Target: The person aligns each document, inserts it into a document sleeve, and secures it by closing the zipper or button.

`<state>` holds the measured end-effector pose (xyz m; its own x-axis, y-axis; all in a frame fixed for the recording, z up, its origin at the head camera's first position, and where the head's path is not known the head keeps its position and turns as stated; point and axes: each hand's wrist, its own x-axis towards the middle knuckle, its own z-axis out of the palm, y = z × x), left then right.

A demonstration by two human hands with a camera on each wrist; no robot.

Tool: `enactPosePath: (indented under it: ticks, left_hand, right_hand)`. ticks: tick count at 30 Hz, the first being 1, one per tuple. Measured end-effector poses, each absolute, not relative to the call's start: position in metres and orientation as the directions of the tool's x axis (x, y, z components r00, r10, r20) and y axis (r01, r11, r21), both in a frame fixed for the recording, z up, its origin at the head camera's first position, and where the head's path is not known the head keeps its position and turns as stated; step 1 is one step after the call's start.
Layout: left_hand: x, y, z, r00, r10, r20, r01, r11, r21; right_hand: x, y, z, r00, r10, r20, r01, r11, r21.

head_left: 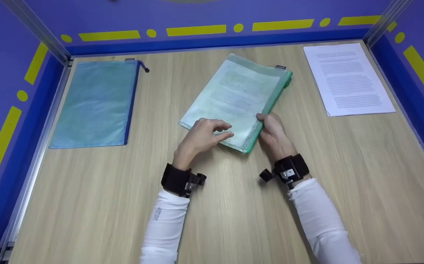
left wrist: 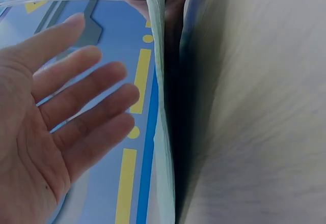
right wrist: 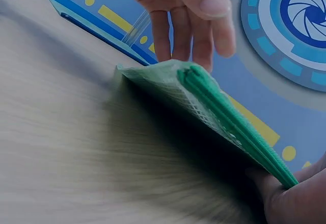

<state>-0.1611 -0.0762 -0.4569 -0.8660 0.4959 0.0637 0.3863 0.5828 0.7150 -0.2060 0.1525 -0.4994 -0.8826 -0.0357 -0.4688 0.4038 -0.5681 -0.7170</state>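
A green mesh zip pouch (head_left: 234,95) lies at a slant in the middle, printed text showing through it. My right hand (head_left: 274,134) pinches its zipped right edge, thumb on top and fingers beneath. In the right wrist view the green zipper (right wrist: 239,127) runs down to that grip, and the near edge of the pouch is lifted off the table. Over the near left part of the pouch hovers my left hand (head_left: 206,137). Its fingers (left wrist: 97,99) are spread and relaxed in the left wrist view, apart from the pouch, with nothing held.
At the left lies a blue-edged mesh zip pouch (head_left: 94,104), its zipper pull (head_left: 144,66) at the top right corner. Printed sheets (head_left: 349,79) lie at the far right. Blue panels with yellow marks (head_left: 197,31) wall the wooden table (head_left: 226,205) at the back and sides.
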Motion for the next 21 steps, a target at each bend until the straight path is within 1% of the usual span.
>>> enactPosePath:
  ticks: [5,10,15,21]
  left_hand:
    - [-0.165,-0.086,-0.460,-0.927,0.368,0.076,0.307,0.625,0.717]
    - [-0.170,-0.098,-0.463,-0.973,0.216,0.080,0.205,0.653,0.730]
    - [-0.175,-0.110,-0.466,-0.996,0.088,0.025,0.078,0.667,0.741]
    - [-0.177,-0.124,-0.469,-0.999,0.000,-0.040,-0.031,0.629,0.776]
  right_hand:
    - [-0.206,0.158,-0.499,-0.889,-0.018,-0.457,0.393,-0.540,-0.744]
    - [-0.208,0.164,-0.495,-0.880,0.003,-0.475,0.403,-0.526,-0.749]
    - [-0.210,0.171,-0.490,-0.882,-0.011,-0.471,0.409,-0.514,-0.754]
    - [-0.208,0.178,-0.485,-0.895,-0.061,-0.442,0.415,-0.481,-0.772]
